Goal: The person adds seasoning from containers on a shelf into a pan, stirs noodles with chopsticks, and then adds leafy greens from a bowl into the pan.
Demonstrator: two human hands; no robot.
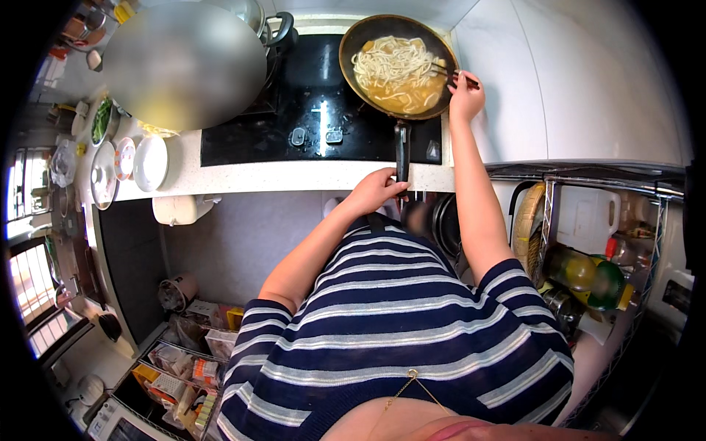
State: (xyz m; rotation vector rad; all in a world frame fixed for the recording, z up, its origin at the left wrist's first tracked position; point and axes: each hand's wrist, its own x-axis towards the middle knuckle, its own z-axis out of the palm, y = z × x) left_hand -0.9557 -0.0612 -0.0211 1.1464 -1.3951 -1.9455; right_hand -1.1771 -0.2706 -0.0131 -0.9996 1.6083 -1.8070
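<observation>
A dark frying pan (353, 63) stands at the right of the black glass cooktop (248, 143). Pale noodles (400, 58) are heaped in it, with brown broth (402, 96) and a few yellow-orange chunks around them. My left hand (380, 190) is closed around the end of the black pan handle (403, 146), over the counter's front edge. At the pan's right rim my right hand (468, 96) grips dark chopsticks (453, 73). Their tips reach into the right side of the noodles.
A pot with a black handle (284, 28) stands at the back left, partly behind a blurred area. White plates (150, 163) and a bowl of green vegetables (103, 118) line the left counter. A tiled wall (502, 82) rises close on the right, above a wire rack (549, 220) holding bottles.
</observation>
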